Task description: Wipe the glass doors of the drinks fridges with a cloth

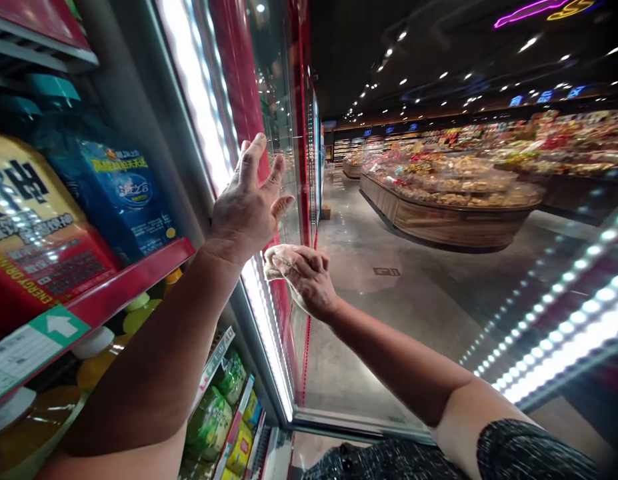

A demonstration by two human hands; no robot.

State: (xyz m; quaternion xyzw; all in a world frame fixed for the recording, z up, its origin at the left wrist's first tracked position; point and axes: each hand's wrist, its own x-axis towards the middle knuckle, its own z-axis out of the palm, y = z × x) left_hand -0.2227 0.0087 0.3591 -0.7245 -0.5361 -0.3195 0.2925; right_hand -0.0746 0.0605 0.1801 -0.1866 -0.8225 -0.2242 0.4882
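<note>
My left hand (251,200) is raised with its fingers spread, in front of the lit inner edge of the cooler's red frame (239,73). Whether its palm touches the frame cannot be made out. Lower and to the right, my right hand (309,277) is closed around a pale folded cloth (275,264), held against the red frame beside the light strip (269,340). Most of the cloth is hidden under my fingers. Closest to my left forearm are a blue bottle (129,187) and a red-and-yellow energy drink bottle (33,233) on a shelf.
A red shelf edge (139,280) with a price tag (29,357) runs along my left arm. Green drink packs (209,420) stand on lower shelves. A glass door with light strips reflected in it (579,320) is at the right. Beyond stands a wooden display counter (439,223).
</note>
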